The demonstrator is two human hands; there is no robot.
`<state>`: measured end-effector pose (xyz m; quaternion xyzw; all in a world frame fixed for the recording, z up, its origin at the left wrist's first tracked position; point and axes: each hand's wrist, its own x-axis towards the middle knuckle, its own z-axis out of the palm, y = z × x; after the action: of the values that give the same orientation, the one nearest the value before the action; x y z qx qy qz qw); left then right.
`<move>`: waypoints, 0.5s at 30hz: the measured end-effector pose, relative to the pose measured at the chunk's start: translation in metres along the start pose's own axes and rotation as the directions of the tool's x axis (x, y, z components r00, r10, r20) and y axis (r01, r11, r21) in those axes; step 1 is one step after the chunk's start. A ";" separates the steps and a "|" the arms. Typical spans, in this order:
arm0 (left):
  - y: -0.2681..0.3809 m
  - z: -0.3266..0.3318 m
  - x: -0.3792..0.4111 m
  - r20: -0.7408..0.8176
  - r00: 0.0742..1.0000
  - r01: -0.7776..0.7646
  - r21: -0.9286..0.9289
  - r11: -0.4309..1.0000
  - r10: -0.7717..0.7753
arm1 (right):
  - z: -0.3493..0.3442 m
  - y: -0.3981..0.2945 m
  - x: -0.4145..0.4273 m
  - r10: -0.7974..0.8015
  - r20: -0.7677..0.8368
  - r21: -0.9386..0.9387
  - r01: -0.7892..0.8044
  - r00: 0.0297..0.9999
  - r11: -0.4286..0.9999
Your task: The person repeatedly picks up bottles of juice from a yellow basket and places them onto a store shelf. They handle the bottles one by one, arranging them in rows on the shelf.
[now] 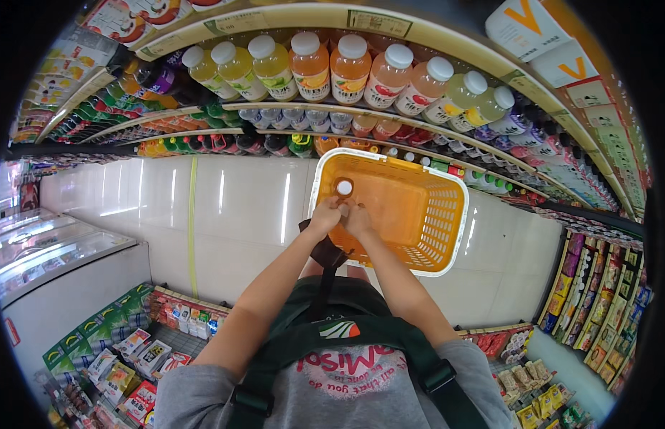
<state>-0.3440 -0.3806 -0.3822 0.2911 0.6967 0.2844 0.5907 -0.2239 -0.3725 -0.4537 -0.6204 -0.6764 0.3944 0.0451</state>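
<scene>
An orange plastic shopping basket (445, 214) with a white rim is in front of my body, above the tiled floor. A bottle with a white cap (344, 187) stands inside it, near its left wall. Just below that bottle, my left hand (326, 215) and my right hand (357, 219) meet over the left part of the basket, fingers bent and close together. Whether they grip anything between them is too small to tell. A dark strap with a wide brown part (328, 253) hangs beside my left wrist.
Shelves of juice bottles (351, 69) curve across the far side. A glass-topped freezer (59, 252) stands at the left, snack packets (150, 359) lie at the lower left, and a snack rack (595, 300) stands at the right. Tiled floor (246, 214) shows around the basket.
</scene>
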 end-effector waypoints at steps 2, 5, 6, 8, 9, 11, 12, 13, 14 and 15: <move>-0.021 0.003 0.002 -0.013 1.000 -0.004 0.007 1.000 0.004 | 0.016 0.004 0.000 0.059 0.005 0.056 -0.059 0.998 0.997; -0.089 -0.001 0.030 0.127 0.991 -0.047 -0.030 0.998 0.050 | 0.014 -0.011 -0.006 0.041 -0.058 0.137 -0.033 0.997 0.990; -0.099 0.004 0.031 0.039 0.998 -0.058 0.003 0.998 0.058 | 0.011 -0.008 -0.006 0.004 -0.065 0.141 0.006 0.998 0.990; -0.072 0.006 0.016 0.025 0.999 0.022 0.112 0.993 -0.025 | 0.013 0.011 -0.003 -0.020 -0.076 0.147 0.031 0.997 0.989; -0.064 0.004 0.010 0.002 0.998 0.054 0.155 0.986 -0.055 | 0.006 0.010 -0.004 -0.034 -0.074 0.135 0.044 0.997 0.990; -0.072 0.001 0.010 0.007 0.996 0.092 0.066 0.994 -0.092 | -0.007 0.006 -0.010 -0.016 -0.066 0.158 0.026 0.998 0.987; -0.078 -0.001 0.012 0.009 0.994 0.107 0.012 0.994 -0.107 | -0.023 -0.003 -0.015 0.006 -0.058 0.185 0.005 0.998 0.983; -0.069 -0.002 0.011 0.043 0.991 0.123 0.005 0.992 -0.123 | -0.036 -0.004 -0.018 0.035 -0.060 0.215 -0.022 0.998 0.976; -0.060 -0.003 0.009 0.079 0.987 0.138 0.002 0.990 -0.138 | -0.048 -0.005 -0.022 0.025 -0.097 0.231 -0.002 0.995 0.973; -0.048 -0.005 0.005 0.115 0.982 0.150 0.000 0.989 -0.149 | -0.064 -0.007 -0.026 0.012 -0.139 0.245 0.022 0.990 0.969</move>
<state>-0.3527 -0.4091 -0.4206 0.2513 0.6801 0.2253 0.6508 -0.1880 -0.3647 -0.3948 -0.6345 -0.6190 0.4306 0.1698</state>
